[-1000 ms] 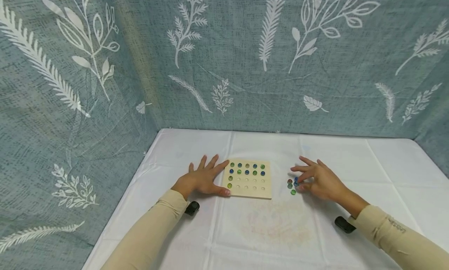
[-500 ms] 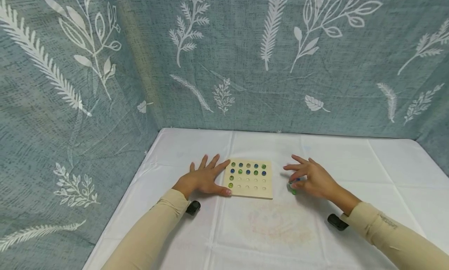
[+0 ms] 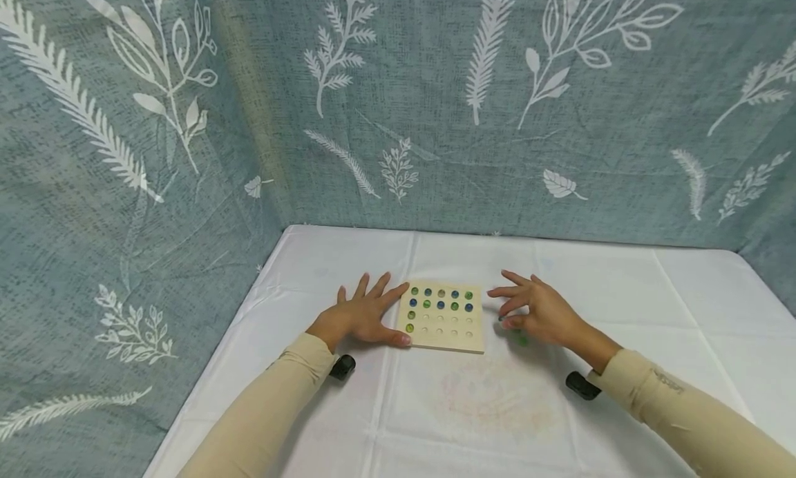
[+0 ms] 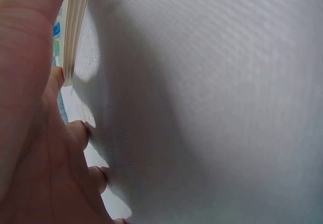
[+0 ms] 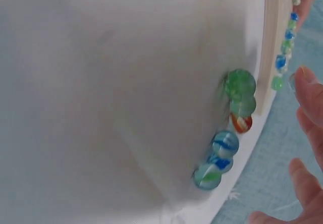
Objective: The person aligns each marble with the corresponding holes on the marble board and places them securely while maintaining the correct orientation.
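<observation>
A pale wooden board with rows of round hollows lies on the white table. Glass marbles fill its two far rows and the left column; the other hollows show bare. My left hand lies spread at the board's left side, its thumb and index finger touching the edge. To the right of the board, my right hand is raised above the table, pinching a small glass marble between thumb and finger; the fingers mostly cover it. Loose green, blue and red marbles lie beneath that hand, largely hidden in the head view.
A white cloth with creases and a faint reddish stain covers the table. Blue-grey curtains with white leaf prints hang behind and at the left. Dark wrist cameras sit under both forearms.
My right hand has moved left from over the loose marbles toward the board, now with a marble in its fingertips. The left hand and the board have stayed in place.
</observation>
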A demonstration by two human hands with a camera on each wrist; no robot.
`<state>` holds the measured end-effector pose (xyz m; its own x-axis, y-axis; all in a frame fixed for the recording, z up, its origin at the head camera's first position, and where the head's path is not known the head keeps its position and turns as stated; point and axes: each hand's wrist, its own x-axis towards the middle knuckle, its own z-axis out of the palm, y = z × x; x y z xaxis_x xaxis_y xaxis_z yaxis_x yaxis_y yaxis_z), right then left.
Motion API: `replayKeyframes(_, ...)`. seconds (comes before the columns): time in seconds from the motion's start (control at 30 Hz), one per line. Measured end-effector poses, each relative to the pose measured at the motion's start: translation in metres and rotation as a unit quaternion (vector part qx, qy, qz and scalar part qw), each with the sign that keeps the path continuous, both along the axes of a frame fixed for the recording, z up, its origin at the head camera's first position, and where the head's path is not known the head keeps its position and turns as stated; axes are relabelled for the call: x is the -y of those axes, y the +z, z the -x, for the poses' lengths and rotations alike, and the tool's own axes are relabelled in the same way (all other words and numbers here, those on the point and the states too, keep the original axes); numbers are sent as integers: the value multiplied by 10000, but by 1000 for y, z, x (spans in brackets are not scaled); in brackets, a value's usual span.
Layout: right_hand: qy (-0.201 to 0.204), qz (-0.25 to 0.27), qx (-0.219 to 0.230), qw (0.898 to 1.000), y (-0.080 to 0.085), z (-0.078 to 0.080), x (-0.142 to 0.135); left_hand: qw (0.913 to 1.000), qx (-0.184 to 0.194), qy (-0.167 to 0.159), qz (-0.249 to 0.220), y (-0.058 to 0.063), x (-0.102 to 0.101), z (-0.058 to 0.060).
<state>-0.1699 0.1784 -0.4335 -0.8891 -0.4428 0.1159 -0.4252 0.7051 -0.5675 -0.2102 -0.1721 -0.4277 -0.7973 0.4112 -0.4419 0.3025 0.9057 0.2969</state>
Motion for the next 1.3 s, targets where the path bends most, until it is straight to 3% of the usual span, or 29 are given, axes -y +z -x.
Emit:
replayKeyframes(0.53,181,88,-45,9998,1,5,22,10000,8,-3,29,2,-1,-2)
replayKeyframes(0.7,234,131,-86,9996,1,7,26,9999,94,42,-10,-3,-2,1)
replayKeyframes(0.93,383,213,-125,9990,-1,9,34,10000,44,-20,-18,3,-3,-3)
replayKeyframes(1.3,457,274,88,9985,2,14,50,10000,59,24,52,2,-3,-1)
